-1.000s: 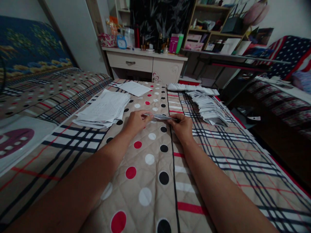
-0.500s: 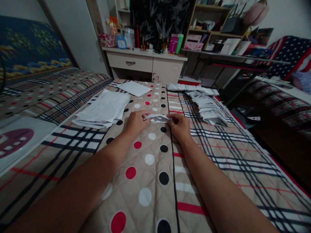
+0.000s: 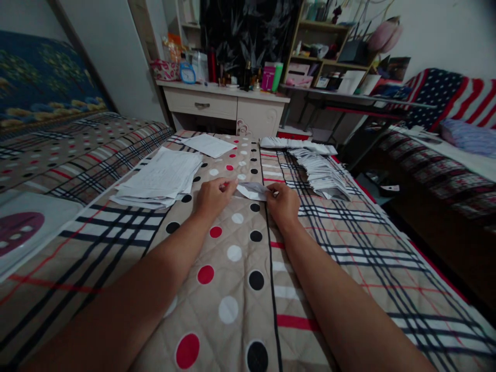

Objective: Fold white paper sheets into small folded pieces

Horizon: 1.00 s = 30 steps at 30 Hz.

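Observation:
A small folded piece of white paper [image 3: 252,191] stretches between my hands, just above the dotted bedspread [image 3: 228,258]. My left hand [image 3: 215,197] pinches its left end between thumb and fingers. On the right end, my right hand [image 3: 284,202] has its fingers closed around the paper. To the left lies a pile of flat paper sheets [image 3: 160,173], and a single sheet [image 3: 209,145] rests beyond it. At the right, many folded paper pieces [image 3: 321,173] stand packed in a row, with another row of folded paper [image 3: 296,145] behind them.
A white packet with a purple print [image 3: 27,227] lies at the far left of the bed. Past the bed stands a white dresser [image 3: 217,106] with bottles and a blue clock [image 3: 188,73] on top. A desk with shelves [image 3: 321,57] is at the back right.
The folded paper has turned so more of its face shows, and its left end sits nearer my left fingertips. The whole view has shifted slightly.

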Each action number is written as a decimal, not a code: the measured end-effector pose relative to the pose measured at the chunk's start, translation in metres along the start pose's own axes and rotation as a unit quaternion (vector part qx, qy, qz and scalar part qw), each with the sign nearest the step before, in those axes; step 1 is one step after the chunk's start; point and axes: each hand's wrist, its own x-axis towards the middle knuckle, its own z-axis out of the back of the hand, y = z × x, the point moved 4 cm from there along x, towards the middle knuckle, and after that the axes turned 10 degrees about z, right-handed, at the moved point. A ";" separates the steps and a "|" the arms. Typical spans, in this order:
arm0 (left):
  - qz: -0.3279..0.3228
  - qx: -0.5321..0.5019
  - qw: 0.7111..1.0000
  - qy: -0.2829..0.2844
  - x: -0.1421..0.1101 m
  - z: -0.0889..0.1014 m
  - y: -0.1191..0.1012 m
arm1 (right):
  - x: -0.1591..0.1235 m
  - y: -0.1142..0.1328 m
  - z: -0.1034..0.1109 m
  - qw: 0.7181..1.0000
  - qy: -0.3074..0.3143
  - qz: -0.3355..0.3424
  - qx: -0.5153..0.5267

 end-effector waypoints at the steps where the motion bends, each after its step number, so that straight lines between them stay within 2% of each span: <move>1: 0.007 -0.024 1.000 0.007 0.001 0.001 0.002 | -0.001 -0.002 0.001 1.000 0.001 -0.008 0.002; 4: 0.031 -0.068 0.997 0.025 0.003 0.000 0.009 | -0.004 -0.007 0.009 1.000 0.010 0.015 0.026; 8: 0.051 -0.092 0.994 0.033 0.003 -0.002 0.013 | -0.011 -0.028 0.037 0.992 0.007 0.120 0.043; 11: 0.053 -0.089 0.994 0.038 0.003 -0.004 0.013 | -0.019 -0.064 0.070 0.986 -0.028 0.166 -0.006; 15: 0.043 -0.068 0.996 0.036 0.003 -0.005 0.012 | -0.027 -0.129 0.107 0.986 -0.060 0.131 -0.087; 19: 0.047 -0.068 0.996 0.044 0.004 -0.006 0.013 | -0.027 -0.171 0.122 0.975 -0.020 0.110 -0.194; 21: 0.049 -0.067 0.996 0.045 0.003 -0.006 0.013 | -0.025 -0.179 0.124 0.962 -0.018 0.091 -0.256; 24: 0.048 -0.057 0.996 0.044 0.004 -0.006 0.012 | -0.019 -0.178 0.123 0.945 -0.005 0.052 -0.322; 30: 0.042 -0.041 0.997 0.047 0.004 -0.006 0.011 | -0.004 -0.165 0.111 0.922 0.069 -0.001 -0.382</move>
